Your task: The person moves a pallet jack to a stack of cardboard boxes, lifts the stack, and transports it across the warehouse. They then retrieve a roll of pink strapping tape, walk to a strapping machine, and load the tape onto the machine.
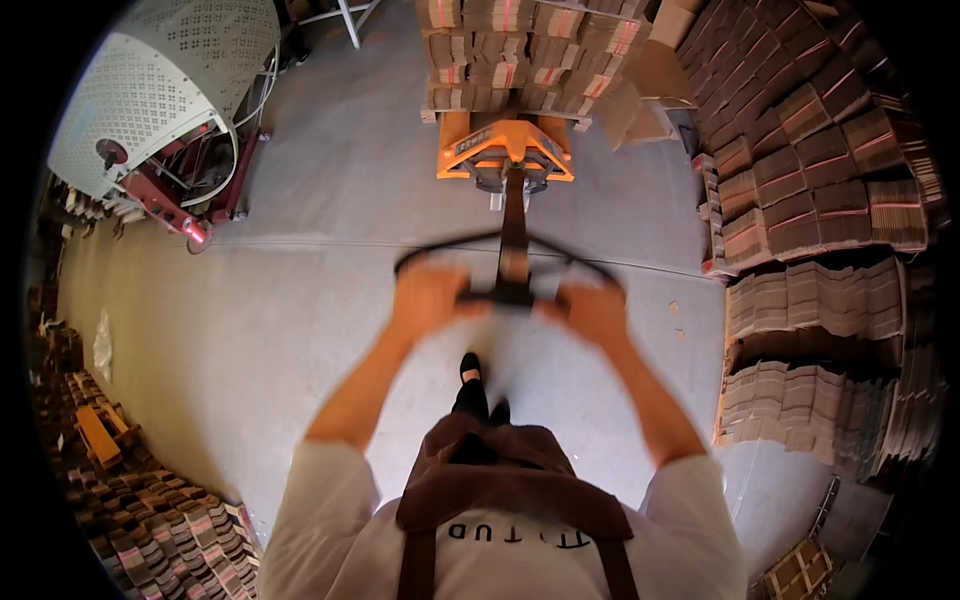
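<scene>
Grey floor (330,300); brown bundles (520,50) on orange pallet jack (505,150).

A white perforated machine housing (150,90) on a red frame (190,205) stands at the upper left of the grey concrete floor (300,300). Tall stacks of flattened brown cardboard (820,180) line the right side, some banded in pink. More bundles (160,520) lie at the lower left, beside what seems to be an orange wooden piece (98,435).
</scene>
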Available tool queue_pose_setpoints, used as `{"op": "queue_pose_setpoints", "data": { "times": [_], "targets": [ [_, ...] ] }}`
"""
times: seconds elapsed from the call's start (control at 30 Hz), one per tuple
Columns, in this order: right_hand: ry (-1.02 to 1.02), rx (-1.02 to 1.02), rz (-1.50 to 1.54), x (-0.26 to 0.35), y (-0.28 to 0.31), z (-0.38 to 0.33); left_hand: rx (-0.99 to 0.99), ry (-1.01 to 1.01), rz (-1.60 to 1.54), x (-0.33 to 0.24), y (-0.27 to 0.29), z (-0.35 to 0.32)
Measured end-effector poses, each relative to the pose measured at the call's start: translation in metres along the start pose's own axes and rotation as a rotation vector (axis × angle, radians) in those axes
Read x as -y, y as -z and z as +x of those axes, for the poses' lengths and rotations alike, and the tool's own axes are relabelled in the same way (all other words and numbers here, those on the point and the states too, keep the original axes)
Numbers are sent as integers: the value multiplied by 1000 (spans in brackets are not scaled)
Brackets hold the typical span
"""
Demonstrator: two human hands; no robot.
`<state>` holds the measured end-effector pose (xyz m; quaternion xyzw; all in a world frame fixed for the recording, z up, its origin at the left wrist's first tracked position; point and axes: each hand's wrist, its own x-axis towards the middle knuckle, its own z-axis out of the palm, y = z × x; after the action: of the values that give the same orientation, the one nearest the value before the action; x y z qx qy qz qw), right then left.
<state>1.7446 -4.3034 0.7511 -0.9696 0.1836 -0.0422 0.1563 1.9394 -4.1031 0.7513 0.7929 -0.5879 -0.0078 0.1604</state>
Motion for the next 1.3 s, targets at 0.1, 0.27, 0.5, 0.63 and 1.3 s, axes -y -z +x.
{"op": "queue_pose_setpoints", "data": {
  "times": [0.1, 0.27, 0.5, 0.63, 1.3],
  "targets": [
    [87, 168, 31, 19, -123, -130, 192, -3, -137, -41, -91, -132],
    [13, 629, 172, -5, -211, -154, 433, -69, -195, -25, -171, -177],
    [-47, 83, 65, -15, 96, 74, 126, 164, -218, -2, 73, 99],
    [-75, -111, -20, -23, 92, 86, -58, 129, -92, 5, 53, 107],
    [-63, -67, 12, -28, 121, 98, -157, 113, -94, -11, 84, 138]
  ]
}}
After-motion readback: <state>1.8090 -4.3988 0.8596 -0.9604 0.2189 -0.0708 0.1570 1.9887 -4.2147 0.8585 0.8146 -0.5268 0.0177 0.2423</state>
